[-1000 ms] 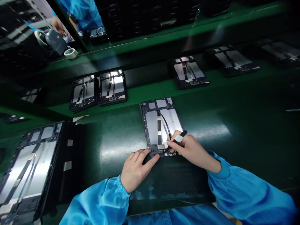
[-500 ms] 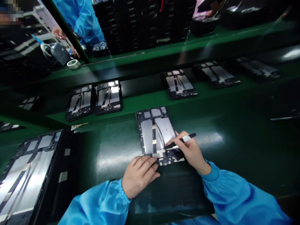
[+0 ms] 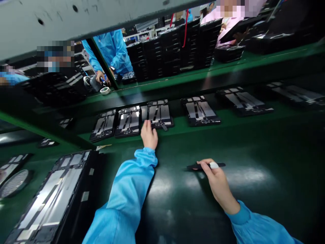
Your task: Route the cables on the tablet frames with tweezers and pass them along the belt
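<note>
My left hand (image 3: 149,135) reaches forward to the lower left corner of an opened tablet (image 3: 159,113) in the row. Its fingers are stretched out, and the fingertips overlap the tablet's edge; a firm grip does not show. The tablet has bare silver battery cells and dark ribbon cables, and a small grey tab sticks out at its near edge. Closer to me, my right hand (image 3: 215,181) pinches a pair of black tweezers (image 3: 193,167) above the bench. The tips point left and touch no tablet. A white band shows on the tweezers or a finger.
More opened tablets (image 3: 129,120) lie along the green ledge. One large stack (image 3: 53,189) stands at the near left beside a round grey mesh disc (image 3: 15,183). Behind are a tape roll (image 3: 105,90), tall black stacks (image 3: 172,51) and a co-worker's blue sleeve (image 3: 119,54).
The tablet that lay in front of me is gone from there, and one now fills the gap in the row. My left hand has moved forward; my right hand still holds the tweezers.
</note>
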{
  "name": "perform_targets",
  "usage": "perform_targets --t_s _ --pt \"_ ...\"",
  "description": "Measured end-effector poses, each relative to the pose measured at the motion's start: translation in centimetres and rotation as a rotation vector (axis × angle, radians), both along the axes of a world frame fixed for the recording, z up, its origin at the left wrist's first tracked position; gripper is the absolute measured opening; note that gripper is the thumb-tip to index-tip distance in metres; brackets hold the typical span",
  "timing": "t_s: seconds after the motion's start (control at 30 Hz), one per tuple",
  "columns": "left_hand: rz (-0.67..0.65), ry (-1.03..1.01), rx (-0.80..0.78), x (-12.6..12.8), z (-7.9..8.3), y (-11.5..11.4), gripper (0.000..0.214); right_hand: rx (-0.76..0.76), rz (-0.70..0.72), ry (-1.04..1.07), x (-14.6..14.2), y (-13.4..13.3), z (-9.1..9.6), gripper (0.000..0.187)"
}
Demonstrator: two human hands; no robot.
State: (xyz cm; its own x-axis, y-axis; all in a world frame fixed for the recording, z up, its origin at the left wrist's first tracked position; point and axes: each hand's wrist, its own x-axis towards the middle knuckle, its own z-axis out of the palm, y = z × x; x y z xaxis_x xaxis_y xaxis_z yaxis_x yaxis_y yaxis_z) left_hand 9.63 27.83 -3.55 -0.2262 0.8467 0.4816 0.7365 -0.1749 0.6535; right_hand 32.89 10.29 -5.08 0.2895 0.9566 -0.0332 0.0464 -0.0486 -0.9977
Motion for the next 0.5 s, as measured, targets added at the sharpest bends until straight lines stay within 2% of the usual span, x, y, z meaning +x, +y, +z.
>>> perform_targets --t_s 0.1,0.2,0.37,0.5 --pt "0.279 -0.343 -0.008 -3.6 0.3 -0.4 0.041 0.017 0.02 0.037 -0.6 0.5 -0.4 0.043" --pt "0.434 -0.687 -0.094 -6.8 1.6 0.5 0.038 0.053 0.038 0.057 -1.2 1.0 0.0 0.044" --pt "0.538 -1.082 -0.222 -8.7 4.9 3.4 0.035 0.088 0.031 0.03 -1.5 1.5 0.6 0.047" --pt "0.503 -1.235 -0.253 -8.5 7.8 3.8 0.03 0.124 0.035 0.017 -1.4 1.5 0.6 0.049"
